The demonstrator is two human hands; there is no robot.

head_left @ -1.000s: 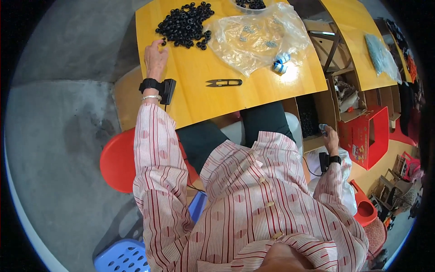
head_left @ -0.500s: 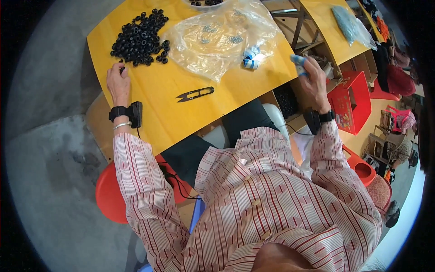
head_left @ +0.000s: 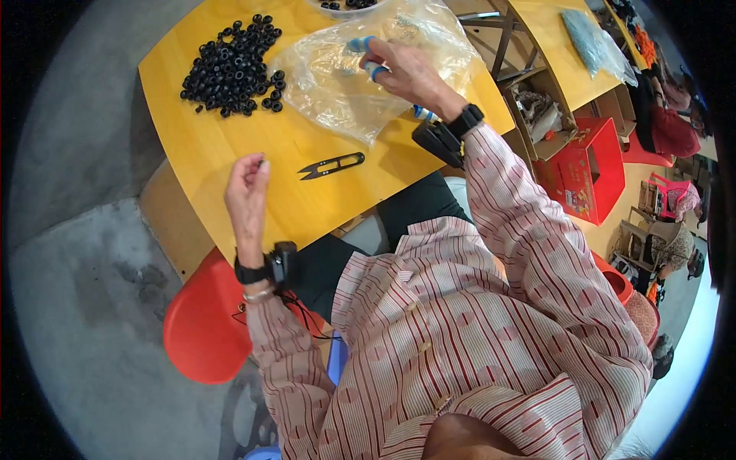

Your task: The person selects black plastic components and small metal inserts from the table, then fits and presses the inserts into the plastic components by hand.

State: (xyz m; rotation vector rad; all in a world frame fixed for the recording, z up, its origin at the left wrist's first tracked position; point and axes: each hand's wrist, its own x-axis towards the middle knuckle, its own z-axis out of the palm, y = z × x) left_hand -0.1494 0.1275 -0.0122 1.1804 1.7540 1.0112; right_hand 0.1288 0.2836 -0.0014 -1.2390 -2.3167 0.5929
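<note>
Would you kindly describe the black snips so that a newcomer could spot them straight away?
On the yellow table, find the clear plastic bag. Just below it in the picture, right of the left hand, lie the black snips. Unlike the heaped small black rings, they are long and flat, with pointed blades.

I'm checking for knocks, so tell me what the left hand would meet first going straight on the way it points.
The left hand would probably meet the near edge of the pile of black rings; its height is unclear, so it might pass above.
</note>
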